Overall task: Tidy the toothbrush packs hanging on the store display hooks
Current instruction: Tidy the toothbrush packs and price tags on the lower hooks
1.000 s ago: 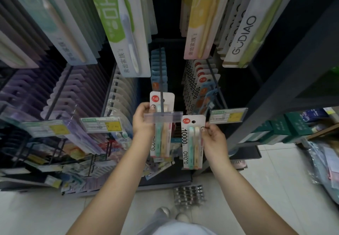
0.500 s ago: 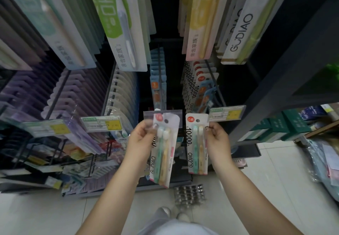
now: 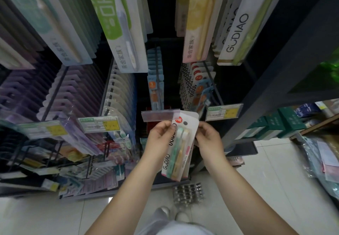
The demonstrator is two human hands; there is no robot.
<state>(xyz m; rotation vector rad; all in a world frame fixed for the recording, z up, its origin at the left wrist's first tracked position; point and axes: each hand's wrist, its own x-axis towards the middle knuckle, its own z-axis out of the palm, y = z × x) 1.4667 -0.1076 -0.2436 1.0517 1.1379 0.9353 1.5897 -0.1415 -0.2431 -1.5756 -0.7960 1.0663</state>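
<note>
Two white GUDIAO toothbrush packs (image 3: pixel 178 148) are stacked together in front of me, one behind the other, each with a green and a yellow brush. My left hand (image 3: pixel 159 139) pinches the front pack's left edge near the top. My right hand (image 3: pixel 209 140) grips the right edge of the stack. The packs hang free, just below the clear label strip (image 3: pixel 159 115) at the tip of the centre display hook (image 3: pixel 156 80). Blue packs (image 3: pixel 155 88) hang further back on that hook.
A row of matching white packs (image 3: pixel 190 88) hangs on the right hook, ending in a price tag (image 3: pixel 223 111). Purple packs (image 3: pixel 60 95) and clear packs (image 3: pixel 119 95) fill the left hooks. Large packs (image 3: pixel 119 23) hang overhead. Blister packs (image 3: pixel 188 193) lie on the floor.
Both packs came off the hooks: the left one slid off the centre hook, then my hands brought the two packs together into one stack.
</note>
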